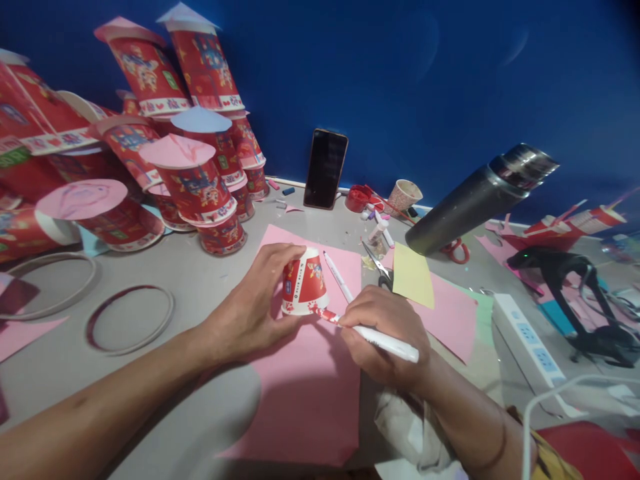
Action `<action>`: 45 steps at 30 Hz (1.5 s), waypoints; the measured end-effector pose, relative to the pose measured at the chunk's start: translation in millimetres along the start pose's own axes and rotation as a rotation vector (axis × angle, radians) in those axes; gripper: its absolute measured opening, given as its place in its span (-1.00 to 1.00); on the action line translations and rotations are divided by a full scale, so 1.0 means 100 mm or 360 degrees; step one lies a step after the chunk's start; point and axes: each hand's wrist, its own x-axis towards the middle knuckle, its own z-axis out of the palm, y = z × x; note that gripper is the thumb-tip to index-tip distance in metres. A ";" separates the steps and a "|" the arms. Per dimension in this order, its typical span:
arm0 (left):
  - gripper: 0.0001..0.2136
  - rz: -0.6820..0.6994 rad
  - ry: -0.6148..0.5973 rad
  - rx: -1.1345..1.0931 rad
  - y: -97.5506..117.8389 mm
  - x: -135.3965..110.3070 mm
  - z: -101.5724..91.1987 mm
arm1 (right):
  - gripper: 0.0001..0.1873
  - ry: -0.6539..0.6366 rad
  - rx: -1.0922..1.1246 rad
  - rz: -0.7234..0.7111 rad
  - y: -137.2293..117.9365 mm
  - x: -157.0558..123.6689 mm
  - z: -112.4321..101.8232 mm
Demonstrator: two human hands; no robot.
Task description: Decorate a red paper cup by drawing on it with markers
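Observation:
My left hand [260, 300] grips a red paper cup [303, 283] from its left side, fingers on top and thumb below. The cup stands upside down, its wide white rim low, over a pink sheet [310, 400]. In my right hand [385, 327] is a white marker [385, 343], its red-stained tip end touching or very close to small red marks on the cup's rim. A slim white pen [339, 276] lies on the pink paper just behind the cup. Scissors [379, 265] rest to its right, partly under a yellow paper [413, 275].
Stacked red cups with paper cone tops [187, 177] crowd the left. Two cut rings [131, 320] lie nearer me. A phone [326, 169] leans on the blue wall. A dark thermos [475, 193], a power strip [530, 347] and a black stand [575, 293] are at the right.

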 end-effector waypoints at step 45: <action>-0.21 -0.0485 -0.0088 -0.0286 0.01 0.03 -0.05 | -0.90 0.0269 0.0212 0.0104 0.09 0.00 -0.03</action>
